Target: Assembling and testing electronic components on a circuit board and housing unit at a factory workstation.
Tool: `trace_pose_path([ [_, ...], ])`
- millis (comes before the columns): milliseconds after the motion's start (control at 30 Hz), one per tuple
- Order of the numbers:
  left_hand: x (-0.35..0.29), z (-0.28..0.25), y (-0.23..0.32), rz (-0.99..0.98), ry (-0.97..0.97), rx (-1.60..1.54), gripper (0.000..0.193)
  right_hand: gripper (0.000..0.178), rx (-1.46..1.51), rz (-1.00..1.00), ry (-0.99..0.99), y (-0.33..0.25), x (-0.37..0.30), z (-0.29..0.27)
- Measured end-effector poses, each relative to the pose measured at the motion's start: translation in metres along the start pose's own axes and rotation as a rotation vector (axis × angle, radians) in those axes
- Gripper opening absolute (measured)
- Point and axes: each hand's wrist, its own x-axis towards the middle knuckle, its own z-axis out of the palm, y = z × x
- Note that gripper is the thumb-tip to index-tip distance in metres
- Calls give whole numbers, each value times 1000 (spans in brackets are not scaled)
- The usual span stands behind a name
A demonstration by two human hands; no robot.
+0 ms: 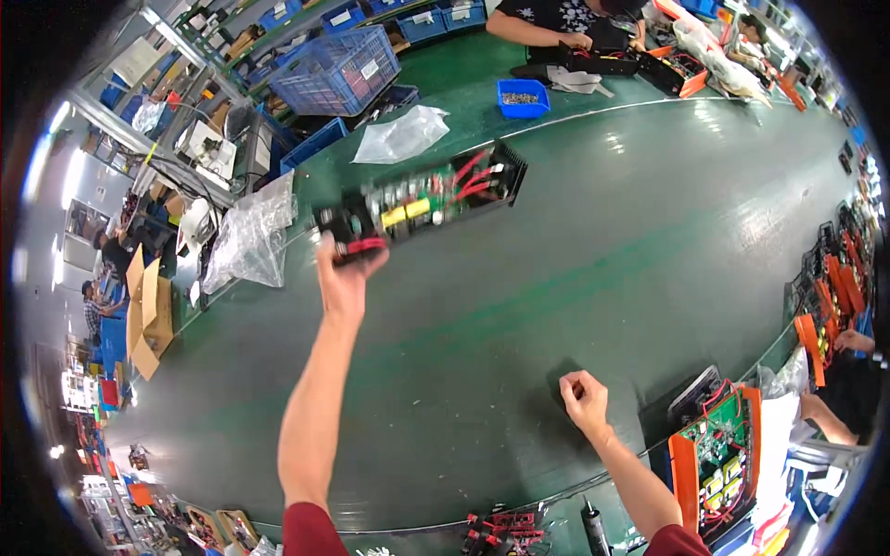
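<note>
My left hand grips the left end of a black-cased electronic unit. The unit's top is uncovered, baring a green circuit board with yellow parts and red wires, and it is slightly blurred at the end by the hand. It lies across the far left part of the green work surface; I cannot tell whether it touches it. Nearer to me on the right, my right hand is closed with curled fingers, low over the surface. Anything inside those fingers is hidden.
An orange-sided unit stands at the near right beside a black screwdriver-like tool. Red-and-black parts lie at the near edge. Beyond are plastic bags, a blue bin and a blue crate. Co-workers sit far and right.
</note>
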Motion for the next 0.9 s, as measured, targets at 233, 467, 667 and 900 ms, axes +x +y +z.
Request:
trace_pose_path([
  [233, 155, 64, 31, 101, 37, -255, 53, 11, -17, 25, -51, -6, -7, 14],
  [467, 227, 21, -51, 2, 309, -170, 64, 14, -28, -15, -108, -10, -17, 24],
  [667, 233, -21, -119, -374, 215, 44, 84, 13, -26, -21, -155, -16, -19, 30],
  [900, 165, -28, -109, -411, -370, 1004, 66, 13, 47, -54, -145, -30, -26, 51],
])
